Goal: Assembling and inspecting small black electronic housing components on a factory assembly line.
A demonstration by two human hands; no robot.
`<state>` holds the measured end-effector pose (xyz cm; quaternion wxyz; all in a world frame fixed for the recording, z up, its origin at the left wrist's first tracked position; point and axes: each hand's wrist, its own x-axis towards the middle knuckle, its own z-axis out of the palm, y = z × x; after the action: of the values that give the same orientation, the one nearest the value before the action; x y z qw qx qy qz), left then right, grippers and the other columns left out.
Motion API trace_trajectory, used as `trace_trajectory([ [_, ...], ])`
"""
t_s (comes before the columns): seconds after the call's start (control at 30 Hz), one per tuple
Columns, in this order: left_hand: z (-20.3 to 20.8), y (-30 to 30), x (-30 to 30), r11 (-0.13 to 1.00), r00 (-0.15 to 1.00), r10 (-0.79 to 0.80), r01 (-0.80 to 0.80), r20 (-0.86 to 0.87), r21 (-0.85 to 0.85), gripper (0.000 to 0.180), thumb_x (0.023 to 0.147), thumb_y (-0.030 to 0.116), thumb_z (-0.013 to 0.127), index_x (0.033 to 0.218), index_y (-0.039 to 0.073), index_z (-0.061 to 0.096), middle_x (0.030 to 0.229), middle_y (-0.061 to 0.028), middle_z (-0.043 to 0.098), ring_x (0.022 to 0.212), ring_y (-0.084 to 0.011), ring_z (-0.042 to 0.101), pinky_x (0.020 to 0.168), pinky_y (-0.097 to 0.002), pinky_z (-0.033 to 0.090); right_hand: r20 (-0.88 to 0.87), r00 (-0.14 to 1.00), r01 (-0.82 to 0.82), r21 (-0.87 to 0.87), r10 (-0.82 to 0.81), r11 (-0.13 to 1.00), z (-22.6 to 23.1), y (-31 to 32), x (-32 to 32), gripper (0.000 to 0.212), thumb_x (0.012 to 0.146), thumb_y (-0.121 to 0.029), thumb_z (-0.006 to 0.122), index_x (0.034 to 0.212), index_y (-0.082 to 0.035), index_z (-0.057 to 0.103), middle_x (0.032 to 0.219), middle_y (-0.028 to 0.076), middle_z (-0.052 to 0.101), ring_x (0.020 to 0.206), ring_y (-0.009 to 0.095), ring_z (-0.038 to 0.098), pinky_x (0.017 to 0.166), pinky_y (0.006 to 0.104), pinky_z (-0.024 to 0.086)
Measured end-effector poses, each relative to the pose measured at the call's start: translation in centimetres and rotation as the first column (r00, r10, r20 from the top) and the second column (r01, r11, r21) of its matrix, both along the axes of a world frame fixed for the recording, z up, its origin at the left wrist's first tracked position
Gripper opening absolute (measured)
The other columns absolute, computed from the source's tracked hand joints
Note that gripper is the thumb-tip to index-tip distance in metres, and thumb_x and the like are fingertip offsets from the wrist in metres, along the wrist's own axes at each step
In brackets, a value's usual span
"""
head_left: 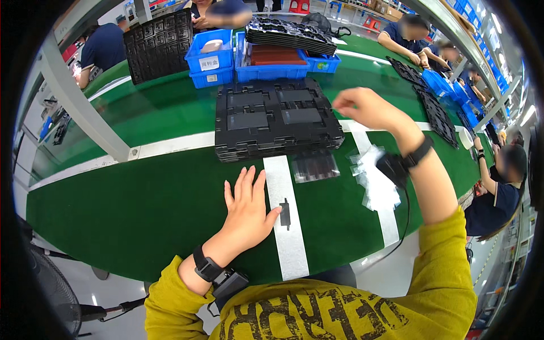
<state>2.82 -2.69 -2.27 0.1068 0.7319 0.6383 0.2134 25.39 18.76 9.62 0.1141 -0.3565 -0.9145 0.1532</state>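
My left hand (245,211) lies flat on the green tabletop with its fingers spread. Its thumb tip touches or nearly touches a small flat black piece (285,214) with narrow tabs, which lies on a white strip. My right hand (368,109) is raised beside the right end of a stack of black plastic trays (277,141), its fingers curled in; whatever they may pinch is too small to make out. Flat dark rectangular parts (247,120) sit in the top tray's pockets. Both wrists wear black straps with small devices.
Clear film pieces (315,166) lie before the trays, and a pile of whitish film sheets (378,181) lies under my right forearm. Blue bins (272,72) and more black trays (289,33) stand behind. A metal post (85,105) rises at left. A cable hangs from my right wrist; co-workers sit around.
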Motion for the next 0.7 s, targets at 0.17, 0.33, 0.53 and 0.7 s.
trace_trajectory([
  [0.17,-0.2,0.3,0.6,0.997,0.996,-0.074,0.074,-0.042,-0.001,0.072,0.081,0.031,0.057,0.134,-0.003,0.022,0.139,-0.0258,0.017,0.132,-0.039,0.013,0.104,-0.0567,0.006,0.1,0.994,0.038,0.013,-0.039,0.999,-3.3,7.9,-3.8,0.027,0.074,-0.006,0.062,0.1,-0.002,0.061,0.091,0.013,0.063,0.087,0.025,0.06,0.077,0.0343,0.048],
  [0.33,-0.5,-0.3,0.1,0.998,0.998,-0.057,0.056,-0.023,-0.01,0.073,0.08,0.032,0.058,0.134,-0.003,0.023,0.139,-0.0267,0.018,0.132,-0.0391,0.014,0.104,-0.057,0.006,0.223,0.975,0.001,0.058,-0.014,0.998,-3.8,9.1,-8.0,0.042,0.068,-0.011,0.068,0.108,-0.005,0.057,0.096,0.014,0.057,0.088,0.027,0.057,0.074,0.0348,0.048],
  [0.53,-0.4,-0.2,0.1,0.998,0.998,-0.066,0.066,-0.003,0.007,0.072,0.08,0.033,0.059,0.133,-0.002,0.024,0.138,-0.0266,0.018,0.132,-0.0393,0.013,0.103,-0.0574,0.006,0.446,0.885,0.229,-0.172,-0.132,0.958,-1.7,8.8,-10.1,0.041,0.059,-0.018,0.07,0.097,-0.004,0.062,0.108,0.016,0.057,0.101,0.03,0.053,0.083,0.0363,0.045],
  [0.7,-0.4,-0.1,-0.1,0.998,0.998,-0.055,0.055,0.0,0.005,0.071,0.081,0.033,0.058,0.133,-0.002,0.025,0.138,-0.0262,0.02,0.132,-0.0393,0.013,0.103,-0.0582,0.006,0.377,0.919,0.153,-0.076,-0.114,0.985,-2.7,9.5,-9.9,0.04,0.059,-0.018,0.069,0.096,-0.003,0.062,0.106,0.016,0.057,0.099,0.03,0.054,0.082,0.0365,0.045],
])
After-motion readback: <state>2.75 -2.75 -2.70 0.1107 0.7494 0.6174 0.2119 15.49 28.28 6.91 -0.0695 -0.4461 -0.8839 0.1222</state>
